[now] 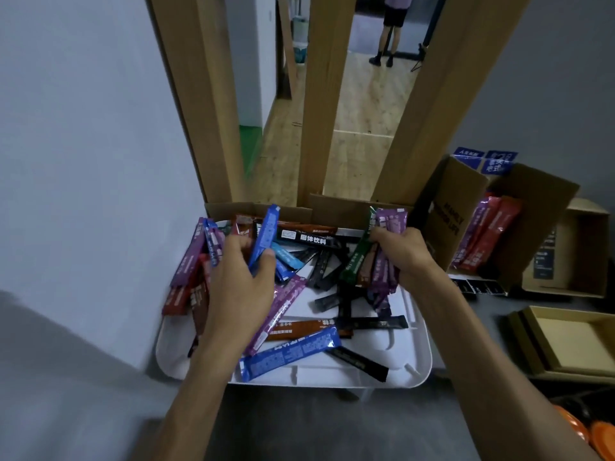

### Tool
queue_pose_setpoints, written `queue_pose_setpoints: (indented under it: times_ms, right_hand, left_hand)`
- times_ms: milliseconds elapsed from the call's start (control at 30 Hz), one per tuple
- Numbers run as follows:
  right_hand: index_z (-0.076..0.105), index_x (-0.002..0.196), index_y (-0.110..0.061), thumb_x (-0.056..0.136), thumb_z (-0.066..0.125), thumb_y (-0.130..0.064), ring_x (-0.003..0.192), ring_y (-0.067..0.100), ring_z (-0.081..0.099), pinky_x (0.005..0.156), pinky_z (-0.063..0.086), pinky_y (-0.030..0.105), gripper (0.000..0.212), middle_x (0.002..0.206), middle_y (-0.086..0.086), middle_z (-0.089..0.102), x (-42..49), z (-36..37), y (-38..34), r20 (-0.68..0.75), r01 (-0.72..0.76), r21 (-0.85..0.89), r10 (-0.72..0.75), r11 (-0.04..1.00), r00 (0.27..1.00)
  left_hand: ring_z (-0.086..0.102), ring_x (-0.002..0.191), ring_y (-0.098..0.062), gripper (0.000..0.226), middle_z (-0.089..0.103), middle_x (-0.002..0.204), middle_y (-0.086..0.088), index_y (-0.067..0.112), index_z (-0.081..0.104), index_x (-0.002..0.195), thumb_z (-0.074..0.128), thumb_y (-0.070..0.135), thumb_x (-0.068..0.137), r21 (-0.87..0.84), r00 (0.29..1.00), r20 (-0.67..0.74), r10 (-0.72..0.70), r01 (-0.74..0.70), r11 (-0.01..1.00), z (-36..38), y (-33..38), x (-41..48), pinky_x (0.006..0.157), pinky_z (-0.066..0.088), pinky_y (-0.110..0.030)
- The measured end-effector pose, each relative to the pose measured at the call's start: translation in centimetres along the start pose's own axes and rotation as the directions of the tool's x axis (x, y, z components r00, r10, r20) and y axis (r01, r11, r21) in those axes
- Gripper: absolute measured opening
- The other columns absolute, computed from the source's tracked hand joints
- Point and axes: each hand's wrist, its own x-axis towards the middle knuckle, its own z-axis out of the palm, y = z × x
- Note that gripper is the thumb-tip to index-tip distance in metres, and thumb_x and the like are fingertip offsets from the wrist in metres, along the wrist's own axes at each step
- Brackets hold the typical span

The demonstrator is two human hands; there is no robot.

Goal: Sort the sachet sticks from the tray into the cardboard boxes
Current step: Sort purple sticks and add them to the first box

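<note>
Forearms come in from the near edge of the desk [332, 427], both bare and angled inward over the white tray [412, 367]. I see the left hand [238, 281] knuckles up, wrist straight, its thumb and curled fingers pinching a blue stick [264, 237] that stands nearly upright. A fan of purple, red and blue sticks [194, 261] leans at that hand's outer side; I cannot tell whether the hand holds them too. The right hand [404, 252] is rolled inward, fingers wrapped round a bundle [376, 261] of purple, green and brown sticks, tips pointing up and away from me. Loose sachet sticks [319, 327] lie crisscrossed in the tray between and below the hands. Toward the desk's right edge an open cardboard box [545, 207] already has red and purple sticks [482, 234] leaning inside. A shallow box [565, 341] sits nearer, at the right. Tall cardboard flaps [213, 94] rise just behind the tray.
</note>
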Motion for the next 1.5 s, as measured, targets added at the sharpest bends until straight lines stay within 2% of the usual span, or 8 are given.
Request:
queue_pose_setpoints:
  times_ms: [133, 333, 567, 733, 867, 1100, 1367, 1500]
  right_hand:
    - [0.059, 0.1, -0.009, 0.093, 0.055, 0.002, 0.091, 0.036, 0.071, 0.081, 0.061, 0.045, 0.013, 0.101, 0.024, 0.067, -1.1, -1.2, -0.5, 0.095, -0.011, 0.221, -0.011, 0.975, 0.995]
    - [0.065, 0.088, -0.008, 0.088, 0.071, -0.009, 0.055, 0.019, 0.066, 0.053, 0.057, 0.03, 0.006, 0.072, 0.011, 0.065, -3.5, -4.5, -0.5, 0.223, -0.097, 0.39, 0.008, 0.916, 0.975]
    - [0.059, 0.087, -0.008, 0.086, 0.069, 0.001, 0.057, 0.02, 0.063, 0.055, 0.056, 0.032, 0.013, 0.068, 0.01, 0.059, -5.0, -9.9, -1.6, 0.179, 0.034, 0.412, -0.118, 0.91, 0.977]
    - [0.066, 0.11, -0.011, 0.075, 0.079, -0.028, 0.087, 0.028, 0.075, 0.08, 0.061, 0.044, 0.042, 0.097, 0.011, 0.075, -5.5, -14.8, -1.9, 0.216, 0.093, 0.359, -0.18, 0.929, 0.96]
    - [0.065, 0.116, -0.013, 0.081, 0.079, -0.02, 0.091, 0.03, 0.076, 0.083, 0.061, 0.048, 0.039, 0.101, 0.012, 0.077, -4.7, -18.9, -1.5, 0.185, 0.088, 0.338, -0.158, 0.937, 0.97]
    - [0.068, 0.107, -0.006, 0.082, 0.078, -0.011, 0.086, 0.031, 0.076, 0.077, 0.062, 0.045, 0.028, 0.096, 0.014, 0.077, -2.3, -24.4, -1.7, 0.185, 0.148, 0.317, -0.214, 0.937, 0.959]
    - [0.065, 0.109, -0.012, 0.081, 0.078, -0.016, 0.089, 0.018, 0.075, 0.076, 0.062, 0.031, 0.031, 0.098, 0.004, 0.077, -1.3, -27.8, -1.5, 0.336, 0.371, 0.089, -0.379, 0.924, 0.862]
    - [0.064, 0.104, -0.017, 0.081, 0.075, -0.025, 0.084, 0.009, 0.074, 0.067, 0.059, 0.02, 0.027, 0.091, -0.007, 0.075, -0.8, -28.7, -1.5, 0.229, 0.415, 0.109, -0.429, 0.903, 0.874]
  left_hand:
    - [0.064, 0.061, -0.014, 0.009, 0.065, 0.082, -0.007, 0.023, 0.053, 0.099, 0.047, 0.028, 0.103, -0.276, 0.992, 0.125, -0.003, 0.038, 0.96, 2.3, 1.8, -0.8, 0.054, 0.05, -0.022]
    - [0.073, 0.072, -0.024, 0.014, 0.069, 0.086, -0.014, 0.011, 0.063, 0.099, 0.049, 0.014, 0.102, -0.459, 0.973, 0.223, 0.055, 0.055, 0.887, 4.9, 4.2, -2.2, 0.061, 0.058, -0.026]
    - [0.071, 0.071, -0.019, 0.012, 0.071, 0.079, -0.008, 0.016, 0.066, 0.101, 0.054, 0.018, 0.1, -0.41, 0.948, 0.28, 0.152, -0.025, 0.912, 8.5, 6.9, -4.9, 0.061, 0.056, -0.024]
    - [0.061, 0.094, -0.002, 0.014, 0.062, 0.097, 0.011, 0.027, 0.067, 0.1, 0.07, 0.018, 0.09, -0.1, 0.916, 0.116, 0.385, -0.375, 0.922, 13.3, 8.7, -7.2, 0.078, 0.05, -0.015]
    - [0.057, 0.1, -0.001, 0.026, 0.056, 0.105, 0.008, 0.022, 0.064, 0.1, 0.078, 0.011, 0.081, 0.013, 0.833, 0.087, 0.547, -0.55, 0.835, 17.5, 10.2, -8.7, 0.083, 0.044, -0.009]
    - [0.068, 0.089, -0.01, 0.012, 0.071, 0.095, 0.007, 0.031, 0.067, 0.1, 0.067, 0.023, 0.092, -0.364, 0.95, 0.233, 0.206, -0.111, 0.925, 21.6, 11.3, -10.3, 0.079, 0.054, -0.031]
    - [0.057, 0.077, -0.002, 0.017, 0.064, 0.083, 0.014, 0.034, 0.071, 0.106, 0.069, 0.026, 0.09, 0.026, 0.887, 0.371, 0.274, -0.305, 0.952, 23.0, 12.6, -9.9, 0.067, 0.04, -0.01]
    - [0.06, 0.069, 0.002, 0.005, 0.065, 0.08, 0.008, 0.022, 0.067, 0.097, 0.063, 0.018, 0.095, 0.018, 0.945, 0.216, 0.244, -0.253, 0.967, 25.3, 13.8, -8.7, 0.054, 0.041, -0.007]
